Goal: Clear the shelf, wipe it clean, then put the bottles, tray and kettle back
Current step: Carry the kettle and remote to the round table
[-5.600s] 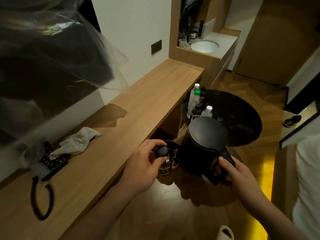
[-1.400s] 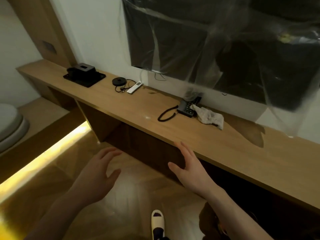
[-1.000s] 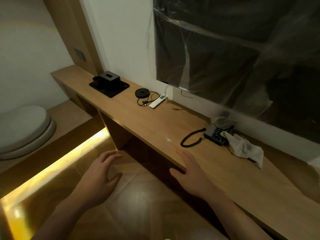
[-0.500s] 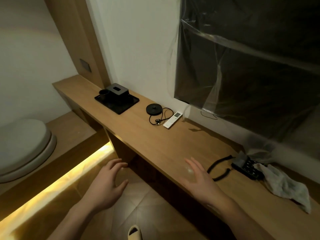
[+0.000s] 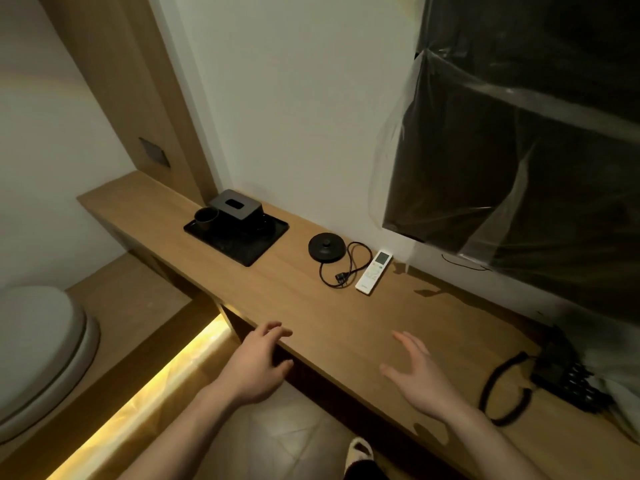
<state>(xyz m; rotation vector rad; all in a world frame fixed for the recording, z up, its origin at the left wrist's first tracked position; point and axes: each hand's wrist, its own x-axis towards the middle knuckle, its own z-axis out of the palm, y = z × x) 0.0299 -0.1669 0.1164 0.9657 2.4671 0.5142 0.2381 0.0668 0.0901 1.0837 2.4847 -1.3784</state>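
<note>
One black tray [image 5: 242, 242], seemingly dusty.

Both forearms extended forward; left hand [image 5: 258, 367] open, fingers loosely curled; right hand [image 5: 420, 379] open, fingers spread, empty.

Head view: above, angled down, near shelf [image 5: 346, 317].

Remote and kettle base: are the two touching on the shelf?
Apart. The head view shows a strip of bare wood and the looped cord between the kettle base and the remote.
</note>
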